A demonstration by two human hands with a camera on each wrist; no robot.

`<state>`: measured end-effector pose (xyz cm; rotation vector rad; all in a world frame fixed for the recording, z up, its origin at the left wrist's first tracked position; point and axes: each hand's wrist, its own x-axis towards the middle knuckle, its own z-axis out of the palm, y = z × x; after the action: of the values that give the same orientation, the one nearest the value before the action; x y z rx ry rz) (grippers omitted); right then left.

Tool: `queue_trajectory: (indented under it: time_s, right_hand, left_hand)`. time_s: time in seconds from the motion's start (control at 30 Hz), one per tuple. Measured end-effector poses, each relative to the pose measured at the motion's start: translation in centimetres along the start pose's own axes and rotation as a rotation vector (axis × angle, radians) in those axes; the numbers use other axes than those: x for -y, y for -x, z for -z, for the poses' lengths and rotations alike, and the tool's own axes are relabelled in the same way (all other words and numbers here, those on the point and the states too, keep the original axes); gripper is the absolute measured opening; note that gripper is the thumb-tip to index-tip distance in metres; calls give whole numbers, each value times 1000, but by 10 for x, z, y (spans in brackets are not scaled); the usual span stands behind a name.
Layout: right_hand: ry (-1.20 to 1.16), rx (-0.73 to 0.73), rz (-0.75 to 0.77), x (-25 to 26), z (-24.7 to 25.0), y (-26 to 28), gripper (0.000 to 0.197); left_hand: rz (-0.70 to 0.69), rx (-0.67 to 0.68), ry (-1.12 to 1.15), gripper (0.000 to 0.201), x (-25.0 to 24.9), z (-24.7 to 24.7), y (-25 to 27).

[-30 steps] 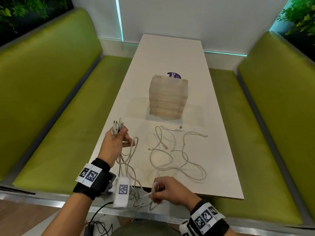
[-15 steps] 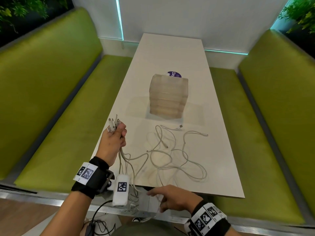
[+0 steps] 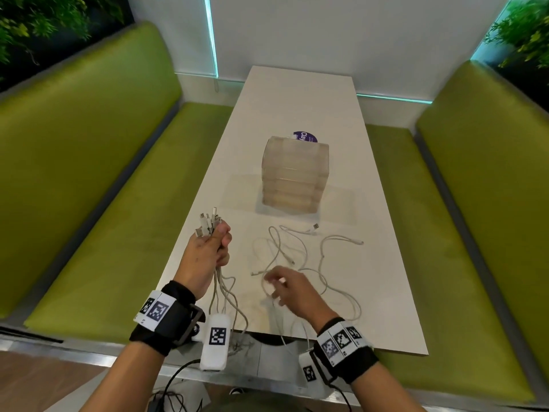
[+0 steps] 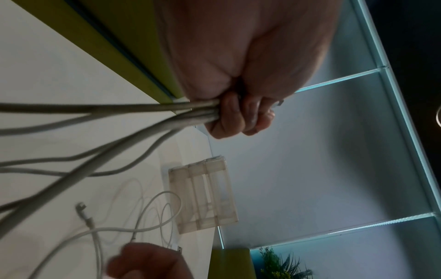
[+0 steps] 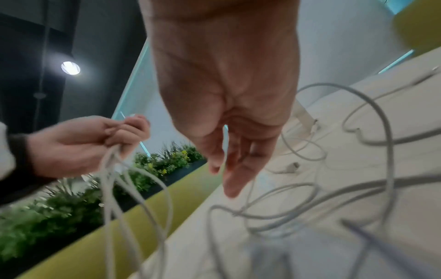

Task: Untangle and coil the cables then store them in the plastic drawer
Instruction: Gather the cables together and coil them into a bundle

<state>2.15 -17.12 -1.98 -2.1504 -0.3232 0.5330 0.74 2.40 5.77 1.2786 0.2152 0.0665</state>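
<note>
My left hand is raised over the table's left edge and grips a bunch of white cables just below their plugs; the strands hang from my fist past the near table edge. My right hand hovers with straight fingers over the loose tangle of white cables lying on the white table; a strand runs close by the fingers but nothing is gripped. The translucent plastic drawer unit stands at the table's middle, its drawers closed.
Green upholstered benches flank the table on both sides. A purple round sticker lies behind the drawer unit. Dark cords trail on the floor below the near edge.
My right hand rose from below the near table edge and moved forward over the loose cables, fingers now spread. My left hand kept its grip on the bunch and stayed about where it was.
</note>
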Motion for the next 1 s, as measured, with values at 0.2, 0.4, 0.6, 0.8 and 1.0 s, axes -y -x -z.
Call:
queue_trajectory:
  time_s: [0.2,0.4,0.6,0.8,1.0]
  right_hand:
    - [437,-82,-114,-39,4,-37,25]
    - [610,-104,-120,-48,16,-55,17]
    - [376,-339,-194,-31,86,-84,22]
    - [-207,-513,-132,11,134,-72,18]
    - [-479,-350,151,77,99,-15,2]
  left_hand:
    - [44,9,2,24,0,-1,2]
    - [46,26,-12,22,0,-3,3]
    - [68,13,6,23,0,-5,2]
    - [76,-24,65,17,0,-12,-2]
    - [118,30,143,17,-1,-22,-9]
